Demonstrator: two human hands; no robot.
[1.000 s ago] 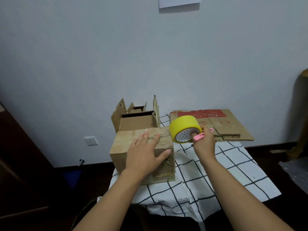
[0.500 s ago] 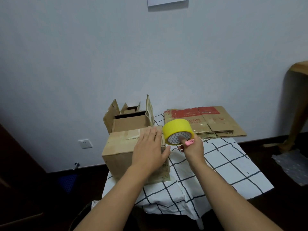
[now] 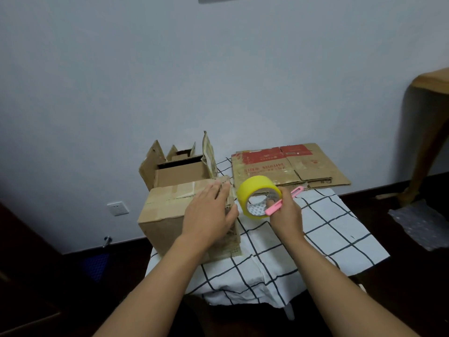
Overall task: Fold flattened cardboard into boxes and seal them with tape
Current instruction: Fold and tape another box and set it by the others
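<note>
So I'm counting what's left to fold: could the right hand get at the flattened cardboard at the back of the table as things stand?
Probably not yet: the right hand is full, gripping the yellow tape roll and a pink cutter. The path itself looks free, since the flattened cardboard lies uncovered just beyond it.

a white cloth with a black grid [image 3: 323,229] covers the small table, with a white wall socket [image 3: 117,208] at nine o'clock, a tan wooden furniture leg [image 3: 427,132] at three o'clock, and a crinkled clear plastic sheet [image 3: 424,223] on the dark floor below it.
</note>
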